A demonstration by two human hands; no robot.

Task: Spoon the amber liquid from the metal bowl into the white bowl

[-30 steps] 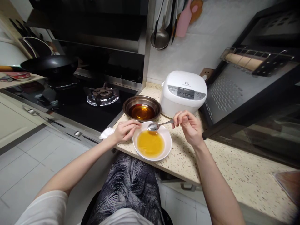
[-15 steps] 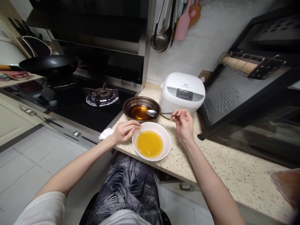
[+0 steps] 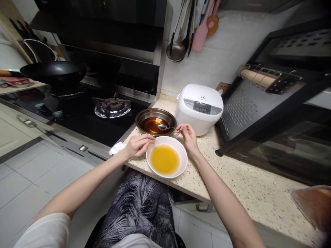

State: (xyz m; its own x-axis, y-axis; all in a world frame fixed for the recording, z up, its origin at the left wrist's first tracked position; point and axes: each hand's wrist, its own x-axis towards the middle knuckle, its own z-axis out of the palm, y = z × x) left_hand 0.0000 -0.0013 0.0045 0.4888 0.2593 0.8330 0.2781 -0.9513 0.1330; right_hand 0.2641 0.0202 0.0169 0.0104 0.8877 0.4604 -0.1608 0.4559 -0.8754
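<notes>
My right hand (image 3: 188,137) pinches the handle of a metal spoon (image 3: 162,127). The spoon's bowl is over a steel basin (image 3: 138,119) that holds a dark amber liquid (image 3: 152,126); whether it touches the liquid I cannot tell. In front of the basin stands a white bowl (image 3: 183,155) with yellow liquid (image 3: 164,159) in it, close to the counter's front edge. My left hand (image 3: 139,144) grips the white bowl's left rim between fingers and thumb. A crumpled white tissue (image 3: 117,148) lies beside my left wrist.
Behind my right hand sits a white rice cooker (image 3: 200,106). To the left is a gas stove (image 3: 112,105) with a black wok (image 3: 53,70). A dark rack (image 3: 239,106) stands on the right, near a bagged brown item (image 3: 311,205). Utensils such as a ladle (image 3: 177,51) hang on the wall.
My right hand has moved left and slightly down with the spoon, bringing the spoon's bowl further over the basin. My left hand stays at the white bowl's rim.
</notes>
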